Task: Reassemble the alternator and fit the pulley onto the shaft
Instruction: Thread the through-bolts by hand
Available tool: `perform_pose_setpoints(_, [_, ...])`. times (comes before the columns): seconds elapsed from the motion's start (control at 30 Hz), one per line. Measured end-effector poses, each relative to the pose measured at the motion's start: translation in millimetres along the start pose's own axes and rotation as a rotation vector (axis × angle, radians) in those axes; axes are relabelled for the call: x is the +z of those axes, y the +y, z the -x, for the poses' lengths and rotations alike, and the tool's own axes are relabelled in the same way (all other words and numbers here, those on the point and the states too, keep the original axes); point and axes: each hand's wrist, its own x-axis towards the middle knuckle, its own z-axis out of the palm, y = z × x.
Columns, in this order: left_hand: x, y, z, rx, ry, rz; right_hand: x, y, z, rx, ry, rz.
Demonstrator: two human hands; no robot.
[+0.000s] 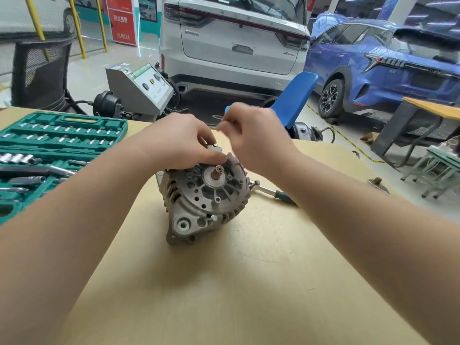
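socket set lies left. alternator sits mid-table, shaft bare, no pulley seen. left hand grips its far rim; right hand, blurred, seems to pinch something small. housing assembly likely underway; next: seat that part.

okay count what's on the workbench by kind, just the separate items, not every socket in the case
Alternator: 1
Green socket set case, open: 1
Ratchet wrench with green handle: 1
Small metal part near the right edge, too blurred to name: 1
Total: 4
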Motion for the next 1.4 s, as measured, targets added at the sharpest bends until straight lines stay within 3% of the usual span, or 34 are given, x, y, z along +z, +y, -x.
perform_pose_setpoints(0.1, [-1,3,1,-0.020,-0.030,-0.022,-18,14,21,0.055,0.292,-0.285])
perform_pose_setpoints(0.2, [-1,7,2,-0.040,-0.019,-0.116,-23,34,56,0.106,0.458,-0.620])
perform_pose_setpoints(0.27, [1,10,4,-0.057,0.004,-0.188,-15,46,80,0.177,0.489,-0.741])
perform_pose_setpoints(0.4, [5,18,8,-0.048,0.088,-0.320,8,61,107,0.305,0.388,-0.837])
perform_pose_setpoints(0.57, [14,37,16,0.229,0.195,-0.116,20,58,109,0.220,0.287,-0.786])
perform_pose_setpoints(0.83, [43,50,18,0.428,0.115,-0.251,24,56,115,0.051,0.290,-0.601])
perform_pose_setpoints(0.97, [46,44,17,0.419,0.101,-0.156,26,57,116,0.026,0.347,-0.551])
perform_pose_setpoints(1.4, [45,47,16,0.307,0.010,-0.212,37,54,115,0.093,0.369,-0.621])
